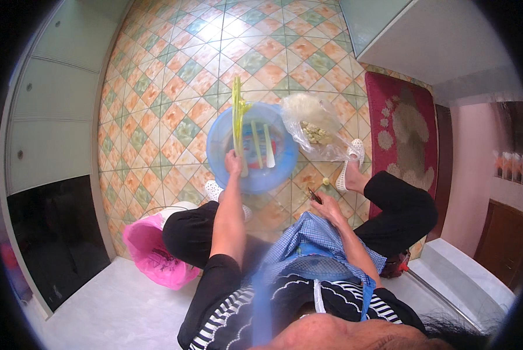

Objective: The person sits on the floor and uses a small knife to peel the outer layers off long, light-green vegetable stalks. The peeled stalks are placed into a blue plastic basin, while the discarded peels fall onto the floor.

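Note:
My left hand grips a long pale-green leafy stalk, apparently celery, near its lower end. It is above a blue plastic basin on the floor. Inside the basin lie two cut stalk pieces, a narrow one and a wider one, side by side. My right hand holds a small dark-handled knife, right of the basin and low over the tiles. A small pale vegetable scrap rests on the floor just beyond the knife.
A clear plastic bag holding pale florets, perhaps cauliflower, sits right of the basin. Beside my left knee stands a bin with a pink liner. A red mat lies at right; cabinets line the left.

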{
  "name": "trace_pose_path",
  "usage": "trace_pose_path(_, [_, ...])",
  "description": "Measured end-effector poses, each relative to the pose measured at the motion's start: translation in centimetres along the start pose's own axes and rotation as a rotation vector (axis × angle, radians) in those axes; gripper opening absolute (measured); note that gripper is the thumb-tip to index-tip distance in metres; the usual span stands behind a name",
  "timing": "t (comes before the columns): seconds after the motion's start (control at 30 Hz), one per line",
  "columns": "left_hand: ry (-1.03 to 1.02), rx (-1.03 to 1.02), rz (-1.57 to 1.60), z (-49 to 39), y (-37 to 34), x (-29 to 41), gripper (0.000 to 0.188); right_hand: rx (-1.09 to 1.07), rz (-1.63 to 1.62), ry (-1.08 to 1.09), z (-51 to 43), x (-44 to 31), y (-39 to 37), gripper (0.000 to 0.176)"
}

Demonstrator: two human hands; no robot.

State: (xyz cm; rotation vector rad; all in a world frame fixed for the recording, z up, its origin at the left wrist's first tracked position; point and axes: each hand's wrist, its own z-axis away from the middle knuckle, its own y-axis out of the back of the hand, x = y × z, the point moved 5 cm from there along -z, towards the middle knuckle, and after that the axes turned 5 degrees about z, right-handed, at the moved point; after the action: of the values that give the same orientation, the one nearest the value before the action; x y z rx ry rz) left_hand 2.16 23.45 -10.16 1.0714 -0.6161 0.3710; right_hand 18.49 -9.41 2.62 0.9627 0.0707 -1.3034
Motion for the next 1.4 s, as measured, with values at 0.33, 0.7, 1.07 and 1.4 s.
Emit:
trace_pose_path(0.33, [0.273, -0.141, 0.940, 3.7, 5.6, 3.0, 0.021, -0.136, -0.510, 0.164, -4.0, -5.7, -2.9, 0.029])
trace_pose_path(0.7, [0.304, -0.454, 1.432, 14.7, 9.1, 10.7, 0.039, -0.332, -0.992, 0.301, 0.3, -10.7, -0.1, 0.041])
trace_pose_path(1.07, [0.198, -0.532, 1.062, 20.3, 8.6, 10.5, 0.050, -0.284, -0.632, 0.476, 2.5, -12.2, 3.6, 0.040])
trace_pose_path(1.4, [0.148, -0.535, 0.935, 21.7, 8.1, 8.5, 0.042, -0.141, -0.638, 0.549, 4.6, -15.9, 8.8, 0.050])
